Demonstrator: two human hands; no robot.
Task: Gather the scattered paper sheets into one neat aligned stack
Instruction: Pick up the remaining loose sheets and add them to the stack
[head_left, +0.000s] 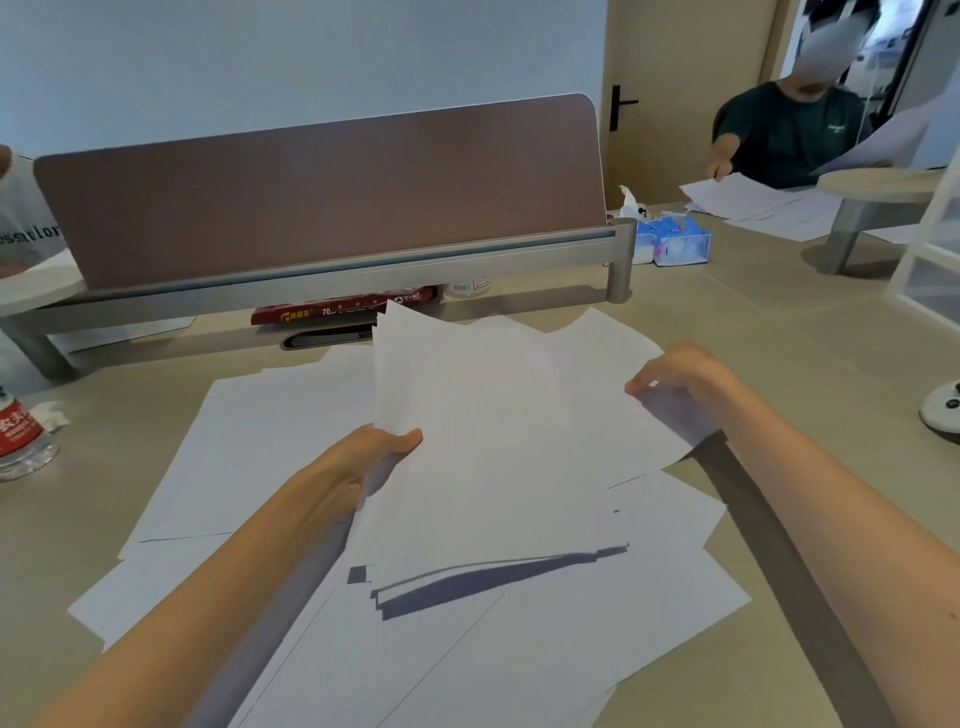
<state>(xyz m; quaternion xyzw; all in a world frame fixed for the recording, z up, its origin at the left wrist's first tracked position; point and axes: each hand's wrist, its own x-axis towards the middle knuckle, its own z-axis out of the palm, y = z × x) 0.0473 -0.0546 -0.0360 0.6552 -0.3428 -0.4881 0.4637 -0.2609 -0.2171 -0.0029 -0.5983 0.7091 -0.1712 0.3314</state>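
Fingers of the left hand (363, 462) are closed on the left edge of a gathered bundle of sheets (483, 457), thumb pressed flat on top and the rest tucked out of sight beneath, a clamp that seems meant to keep the collected pages from sliding apart while more are added. The bundle is raised off the bench (779, 332) over its middle, its near edge casting a dark shadow on the paper below, and its far corners fan out unevenly, so it is not yet squared. Fingers (641, 385) of the right hand (680, 374) are pinched on the edge of a single sheet (670, 421) just beside the bundle's right side, apparently to draw it in under or against the pile. Both wrists are turned slightly inward, forearms reaching out from the near edge and converging on the paper, the left one low over the scattered pages, the right one lifted clear enough to throw a long shadow. Loose sheets (249, 447) lie overlapping at odd angles beneath and around the bundle, spreading toward the left edge and the near edge. By my reading, a fair share is gathered and much remains. A screen (322, 192) stands along the far edge, and a water bottle (21, 436) sits by the left edge.
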